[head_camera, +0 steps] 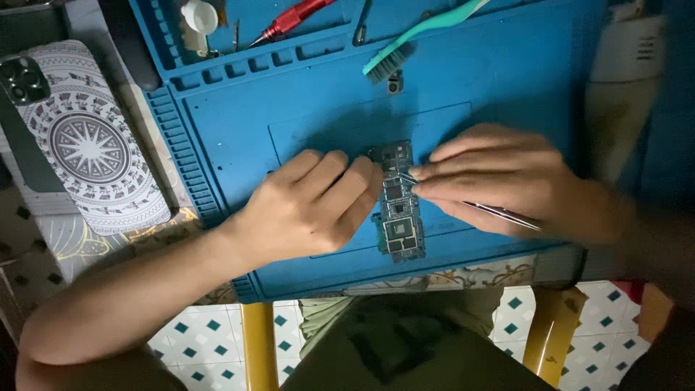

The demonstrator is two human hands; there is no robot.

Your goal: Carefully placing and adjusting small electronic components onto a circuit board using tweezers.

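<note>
A small dark circuit board (399,217) lies lengthwise on the blue work mat (304,108), near its front edge. My left hand (311,206) rests on the mat with its fingertips pressed against the board's upper left side. My right hand (499,177) comes in from the right and grips thin metal tweezers (499,212). The tweezers' tip meets the board's upper part, just under my fingertips. The board's lower half, with a square chip, is uncovered.
A teal brush (416,40) and a red-handled tool (289,18) lie at the mat's far side, beside a small white cap (200,16). A phone in a patterned case (79,137) lies left of the mat. A pale hot-air tool (622,80) stands at the right.
</note>
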